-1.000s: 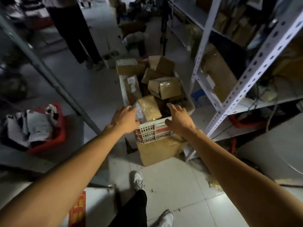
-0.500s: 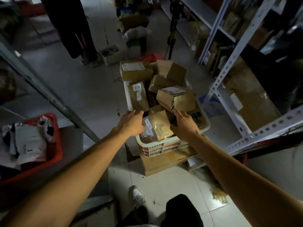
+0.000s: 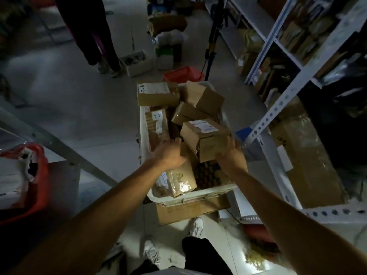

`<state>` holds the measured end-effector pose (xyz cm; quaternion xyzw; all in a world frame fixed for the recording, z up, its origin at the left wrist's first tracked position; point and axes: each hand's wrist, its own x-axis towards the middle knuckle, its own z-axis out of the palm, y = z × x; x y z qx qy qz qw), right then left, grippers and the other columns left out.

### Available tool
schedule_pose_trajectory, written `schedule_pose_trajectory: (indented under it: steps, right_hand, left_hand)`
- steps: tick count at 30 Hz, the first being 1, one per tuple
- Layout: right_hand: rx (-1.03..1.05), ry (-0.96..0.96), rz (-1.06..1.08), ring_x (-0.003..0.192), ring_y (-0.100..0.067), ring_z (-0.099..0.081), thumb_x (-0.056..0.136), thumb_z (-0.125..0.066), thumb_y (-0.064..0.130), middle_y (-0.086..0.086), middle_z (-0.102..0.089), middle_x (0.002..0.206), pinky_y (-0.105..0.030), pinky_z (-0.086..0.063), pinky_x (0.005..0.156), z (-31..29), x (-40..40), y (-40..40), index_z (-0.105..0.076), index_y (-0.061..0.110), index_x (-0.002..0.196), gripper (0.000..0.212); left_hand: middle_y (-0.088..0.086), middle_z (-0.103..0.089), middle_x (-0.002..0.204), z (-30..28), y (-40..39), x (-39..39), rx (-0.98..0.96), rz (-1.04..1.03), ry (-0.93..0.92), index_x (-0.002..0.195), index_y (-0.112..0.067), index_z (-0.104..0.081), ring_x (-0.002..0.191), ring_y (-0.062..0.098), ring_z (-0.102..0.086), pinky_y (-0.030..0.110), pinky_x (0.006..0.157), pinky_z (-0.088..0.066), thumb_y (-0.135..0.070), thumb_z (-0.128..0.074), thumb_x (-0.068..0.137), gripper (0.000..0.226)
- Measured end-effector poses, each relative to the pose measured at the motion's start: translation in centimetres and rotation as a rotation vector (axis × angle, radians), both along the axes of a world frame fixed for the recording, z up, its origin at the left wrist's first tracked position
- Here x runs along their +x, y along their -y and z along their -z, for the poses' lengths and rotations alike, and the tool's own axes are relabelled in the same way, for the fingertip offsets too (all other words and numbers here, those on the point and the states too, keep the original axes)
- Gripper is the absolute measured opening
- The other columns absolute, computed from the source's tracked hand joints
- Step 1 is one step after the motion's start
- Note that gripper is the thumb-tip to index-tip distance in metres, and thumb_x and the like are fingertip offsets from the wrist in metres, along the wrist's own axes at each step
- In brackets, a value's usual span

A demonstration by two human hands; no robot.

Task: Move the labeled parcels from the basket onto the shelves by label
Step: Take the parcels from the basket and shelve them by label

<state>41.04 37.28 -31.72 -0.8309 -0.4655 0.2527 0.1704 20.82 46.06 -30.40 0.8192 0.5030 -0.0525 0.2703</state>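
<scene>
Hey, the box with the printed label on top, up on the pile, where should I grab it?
Grip the labelled box by its two opposite side faces, coming from the near side, above. It sits tilted atop the pile in the basket, sides exposed; right hand already holds one, left hand nears the other.

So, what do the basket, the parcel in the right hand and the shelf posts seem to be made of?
Basket: likely moulded white plastic, with a slotted wall and rounded rim.
Parcel gripped by the right hand: brown corrugated cardboard, matte, with a white paper label and glossy tape.
Shelf posts: probably painted white metal, punched with regular holes.
</scene>
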Motion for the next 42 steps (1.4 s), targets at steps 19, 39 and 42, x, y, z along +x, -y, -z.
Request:
schedule_pose_trajectory:
  steps: [19,39,42]
  right_hand:
    - [-0.04,-0.521,0.045,0.118,-0.017,-0.056,0.071,-0.089,0.03,0.003,-0.058,0.13,-0.041,-0.05,0.102,5.1,7.8,-7.3,-0.042,0.023,0.145,0.088]
    - [0.155,-0.596,0.009,0.089,0.02,-0.055,0.068,-0.09,0.014,0.017,-0.049,0.108,0.005,-0.036,0.071,-2.0,-8.3,6.4,-0.02,0.007,0.145,0.104]
    - [0.175,-0.537,0.047,0.121,0.012,-0.039,0.056,-0.094,0.043,0.005,-0.039,0.136,-0.013,-0.033,0.102,-1.7,-10.7,8.2,-0.014,0.006,0.152,0.131]
  left_hand:
    - [0.006,-0.056,0.135,5.3,-3.4,8.7,-0.335,-0.375,0.439,0.145,-0.018,-0.028,0.124,0.024,-0.055,0.04,0.098,-0.051,-0.036,-0.082,0.073,0.092]
    - [0.006,-0.007,0.163,0.6,9.9,-6.5,-0.131,-0.202,0.419,0.154,-0.018,0.018,0.141,0.005,-0.019,0.023,0.114,-0.028,-0.024,-0.085,0.075,0.13]
    - [0.001,0.005,0.165,0.0,10.7,-7.8,-0.194,-0.168,0.417,0.153,-0.02,0.022,0.149,0.016,-0.011,0.038,0.12,-0.027,-0.034,-0.08,0.078,0.128]
